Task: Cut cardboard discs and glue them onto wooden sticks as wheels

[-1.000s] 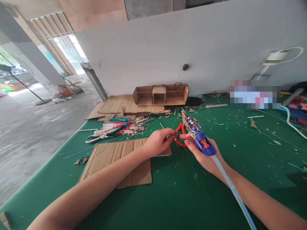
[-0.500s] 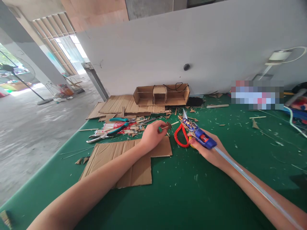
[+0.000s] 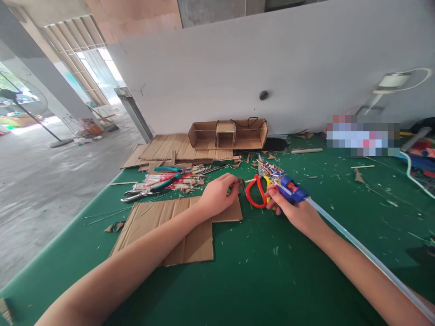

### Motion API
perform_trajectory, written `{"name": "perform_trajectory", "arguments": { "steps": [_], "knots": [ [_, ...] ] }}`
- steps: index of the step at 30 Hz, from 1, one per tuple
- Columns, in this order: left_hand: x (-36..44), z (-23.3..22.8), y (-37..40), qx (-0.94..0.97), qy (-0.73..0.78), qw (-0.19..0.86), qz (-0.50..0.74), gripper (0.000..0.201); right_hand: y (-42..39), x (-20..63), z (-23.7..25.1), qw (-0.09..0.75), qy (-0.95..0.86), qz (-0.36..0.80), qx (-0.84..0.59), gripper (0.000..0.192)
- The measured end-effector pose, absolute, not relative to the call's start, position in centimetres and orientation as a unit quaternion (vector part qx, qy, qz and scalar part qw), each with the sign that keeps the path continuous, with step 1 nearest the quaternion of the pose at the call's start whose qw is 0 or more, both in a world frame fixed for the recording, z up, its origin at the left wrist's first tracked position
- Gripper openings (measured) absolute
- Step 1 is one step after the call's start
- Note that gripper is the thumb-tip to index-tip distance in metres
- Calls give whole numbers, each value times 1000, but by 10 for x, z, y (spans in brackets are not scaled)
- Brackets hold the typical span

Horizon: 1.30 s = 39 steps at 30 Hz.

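Note:
My right hand (image 3: 292,213) grips a blue glue gun (image 3: 287,184) with an orange trigger; its nozzle points left and away, and a long clear glue stick (image 3: 360,251) trails back along my forearm. My left hand (image 3: 217,195) pinches a small brown cardboard piece on a thin stick (image 3: 240,183) just above the edge of a flat cardboard sheet (image 3: 170,226). Red-handled scissors (image 3: 255,191) lie on the green table (image 3: 272,271) between both hands, right under the glue gun's tip.
Teal-handled pliers (image 3: 154,184) and a pile of sticks and scraps lie left of my hands. An open cardboard box model (image 3: 228,134) stands against the white wall, beside flattened cardboard (image 3: 163,149). Cables and clutter sit at the far right. The table's left edge drops to a concrete floor.
The glue gun has come down and tilted flatter, away from the small piece. My left hand carried the piece left and away from the gun, then settled near the scissors.

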<state>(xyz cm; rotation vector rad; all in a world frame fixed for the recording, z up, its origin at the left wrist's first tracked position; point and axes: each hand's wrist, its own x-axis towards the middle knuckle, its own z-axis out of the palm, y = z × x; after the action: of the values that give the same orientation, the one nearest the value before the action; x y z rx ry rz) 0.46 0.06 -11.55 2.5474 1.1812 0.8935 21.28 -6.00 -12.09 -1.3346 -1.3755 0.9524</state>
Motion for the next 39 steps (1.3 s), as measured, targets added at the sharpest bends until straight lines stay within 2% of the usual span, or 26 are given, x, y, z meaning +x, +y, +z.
{"name": "perform_trajectory", "arguments": {
  "steps": [9,17,26,39],
  "knots": [
    [5,-117,0,861,404,84,299,11,-64,212,-119,466,-577,365,-563,34],
    [2,-118,8,823,434,120,347,11,-65,220,-106,372,-690,307,-540,21],
    [1,-118,10,809,440,125,370,9,-63,216,-110,326,-796,132,-493,18],
    [1,-119,8,809,442,120,369,9,-66,215,-106,293,-802,156,-498,18]
  ]
}}
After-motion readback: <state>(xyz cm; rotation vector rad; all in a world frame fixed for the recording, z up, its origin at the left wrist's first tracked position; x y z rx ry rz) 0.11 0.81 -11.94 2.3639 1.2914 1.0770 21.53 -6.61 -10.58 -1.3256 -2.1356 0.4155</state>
